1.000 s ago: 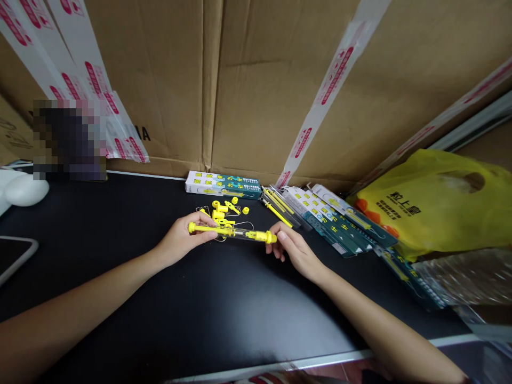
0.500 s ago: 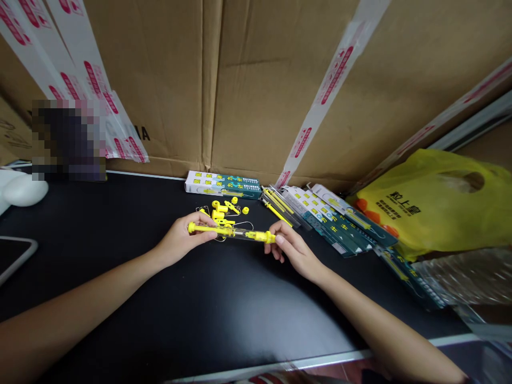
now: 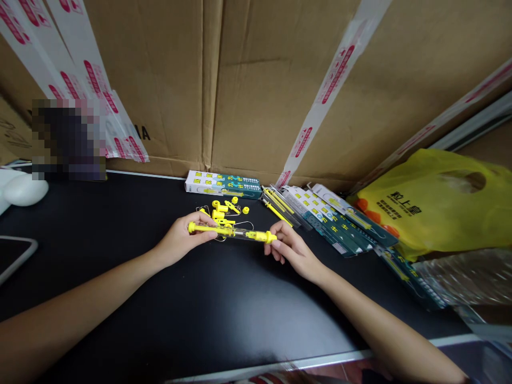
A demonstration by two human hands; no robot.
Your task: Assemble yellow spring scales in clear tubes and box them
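A clear tube with yellow parts inside [image 3: 242, 233] lies level across the space between my hands, above the black table. My left hand [image 3: 186, 234] is closed round its left part, near the round yellow end. At the other end, the fingers of my right hand [image 3: 288, 246] pinch the yellow cap. Just behind the tube are loose yellow plastic pieces [image 3: 218, 214] and bent metal wire hooks [image 3: 245, 224]; my left fingers and the tube hide some of them.
A printed box [image 3: 223, 184] stands behind the pieces. Clear tubes with yellow rods [image 3: 279, 205] and several flat printed boxes [image 3: 332, 221] lie to the right, beside a yellow bag [image 3: 436, 208]. A tablet-like device [image 3: 16, 256] and white object [image 3: 26, 189] are at left.
The fingers of my right hand have shifted slightly on the yellow cap, and more of the cap shows. My left hand has stayed in place.
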